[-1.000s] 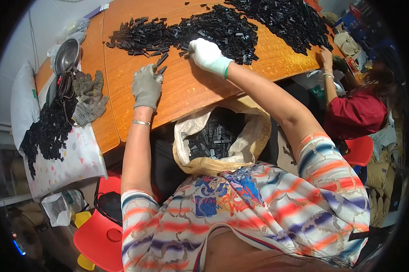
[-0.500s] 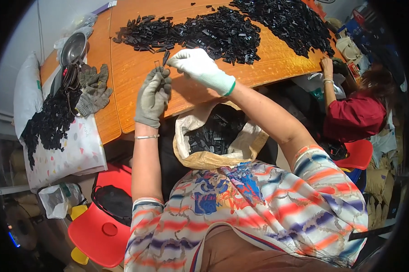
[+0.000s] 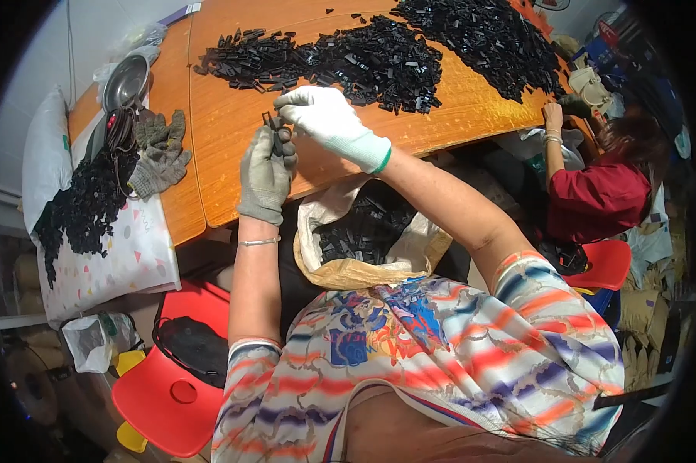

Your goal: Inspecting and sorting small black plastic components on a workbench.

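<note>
My left hand (image 3: 266, 174), in a grey-coated glove, is closed around a small black plastic piece (image 3: 269, 121) whose slim, frame-like end sticks up past the fingers. My right hand (image 3: 325, 119), in a white glove with a green cuff, has its fingertips pinched together right beside that end. A second dark piece seems to be between the two hands, partly hidden by the fingers. Below them, in my lap, an open woven sack (image 3: 340, 272) holds many similar black pieces (image 3: 363, 228). Beyond my hands a long pile of black pieces (image 3: 379, 58) lies on the wooden table (image 3: 232, 147).
Another black heap (image 3: 491, 46) lies further right, where a person in a red top (image 3: 599, 189) sits. On the left are a metal bowl (image 3: 126, 83), worn gloves (image 3: 161, 150), a cable (image 3: 120, 131) and a dark heap (image 3: 86, 204). A red chair (image 3: 163, 401) stands at lower left.
My right hand has moved slightly down and left. The black piece that stuck up from its fingertips is now down by the left hand's piece. My left hand has shifted slightly right.
</note>
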